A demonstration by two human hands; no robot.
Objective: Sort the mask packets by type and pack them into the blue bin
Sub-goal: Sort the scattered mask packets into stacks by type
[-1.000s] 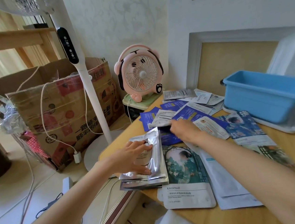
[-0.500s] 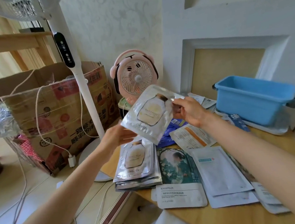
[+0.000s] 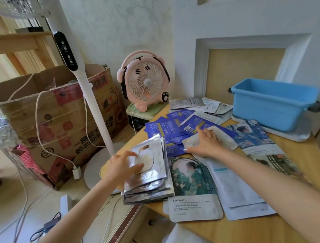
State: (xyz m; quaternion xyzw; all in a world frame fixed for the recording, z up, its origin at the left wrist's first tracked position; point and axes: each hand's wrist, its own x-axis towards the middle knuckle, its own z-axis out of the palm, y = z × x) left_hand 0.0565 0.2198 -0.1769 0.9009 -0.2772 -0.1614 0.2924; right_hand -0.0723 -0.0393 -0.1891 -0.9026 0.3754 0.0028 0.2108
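A stack of silver mask packets (image 3: 150, 172) lies at the table's left edge. My left hand (image 3: 120, 165) rests on its top packet, fingers spread. My right hand (image 3: 205, 142) lies flat on a white printed packet (image 3: 224, 137) that sits over a spread of dark blue packets (image 3: 167, 128). A green illustrated packet (image 3: 191, 174) and plain white packets (image 3: 236, 188) lie near the front edge. Blue illustrated packets (image 3: 251, 134) are under my right forearm's far side. More white and grey packets (image 3: 202, 104) lie at the back. The blue bin (image 3: 268, 86) stands at the back right; its inside is hidden.
The bin sits on a white lid (image 3: 292, 135). A pink desk fan (image 3: 146, 82) stands beyond the table's back left corner. A standing fan's white pole (image 3: 86, 89) and a cardboard box (image 3: 58, 118) are on the floor to the left, with cables.
The silver packet that both hands held in the air now lies on top of the silver stack under my left hand. My right hand has moved down onto the white packet.
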